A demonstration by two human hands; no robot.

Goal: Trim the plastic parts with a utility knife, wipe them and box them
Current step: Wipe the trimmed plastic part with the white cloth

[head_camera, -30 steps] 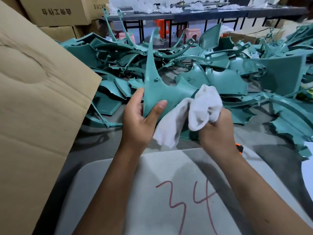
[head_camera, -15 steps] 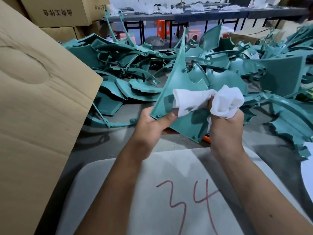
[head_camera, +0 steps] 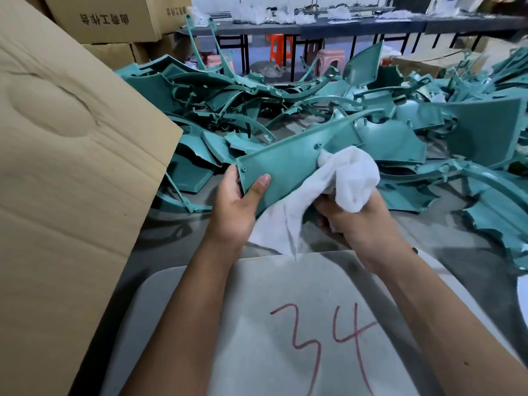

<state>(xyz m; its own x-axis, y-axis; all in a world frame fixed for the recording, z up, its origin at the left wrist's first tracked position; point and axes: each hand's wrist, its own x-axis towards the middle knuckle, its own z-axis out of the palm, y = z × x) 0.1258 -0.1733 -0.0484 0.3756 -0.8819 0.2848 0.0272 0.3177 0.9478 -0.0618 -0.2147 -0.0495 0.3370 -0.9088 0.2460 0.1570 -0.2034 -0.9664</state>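
Observation:
A long teal plastic part (head_camera: 288, 164) lies tilted in front of me, its pointed end reaching up to the right. My left hand (head_camera: 237, 207) grips its lower left corner, thumb across the face. My right hand (head_camera: 357, 221) holds a bunched white cloth (head_camera: 348, 178) against the part's right side, and a loose tail of the cloth hangs down between my hands. No utility knife shows in the head view.
A big heap of teal plastic parts (head_camera: 285, 110) covers the floor ahead and to the right. An open cardboard box flap (head_camera: 71, 167) stands at my left. A grey surface marked "34" (head_camera: 285, 324) lies under my forearms. Stacked cartons (head_camera: 108, 21) and a long table (head_camera: 343, 24) stand behind.
The teal part has swung from upright to a low tilt pointing right. My left hand shifted to its lower left corner, and the cloth moved along the part's face.

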